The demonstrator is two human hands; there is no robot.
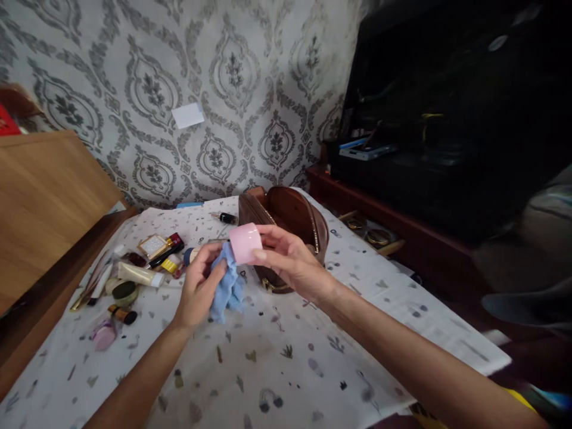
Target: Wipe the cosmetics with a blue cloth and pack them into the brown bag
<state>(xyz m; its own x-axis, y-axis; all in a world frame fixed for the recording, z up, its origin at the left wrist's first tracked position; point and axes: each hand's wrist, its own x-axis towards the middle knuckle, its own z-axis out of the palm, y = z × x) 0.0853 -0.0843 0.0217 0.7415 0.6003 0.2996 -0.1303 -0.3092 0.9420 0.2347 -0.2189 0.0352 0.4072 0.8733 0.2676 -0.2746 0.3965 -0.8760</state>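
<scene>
The pink jar (245, 242) is held off the table near the middle of the view, tipped on its side with one flat end turned toward 9 o'clock. The right hand (290, 262) comes in from 5 o'clock and closes on it, thumb under the body and fingers curled over the top and far side, so the jar juts out of the hand toward 9 o'clock. The left hand (199, 289) sits just at 8 o'clock of the jar, its fingers bunched shut round a blue cloth (227, 289). The top of the cloth is pressed against the jar's lower left edge and the rest hangs down toward 6 o'clock. The two hands are near each other, joined only through cloth and jar. Directly behind the jar, at 1 o'clock, a brown bag (290, 214) stands on the printed tablecloth (290, 357). A small black tube (226, 218) lies at 11 o'clock of the jar. Out at 9 o'clock is a scatter of cosmetics: a gold compact (152, 245), a cream tube (138, 274), a round green pot (124, 291) and a brown-capped bottle (123, 314), with a pink round piece (104, 335) at 8 o'clock. A wooden panel (44, 196) rises at far 9 o'clock, patterned wallpaper (250, 89) fills 12 o'clock, and a dark cabinet (447, 119) stands at 2 o'clock.
</scene>
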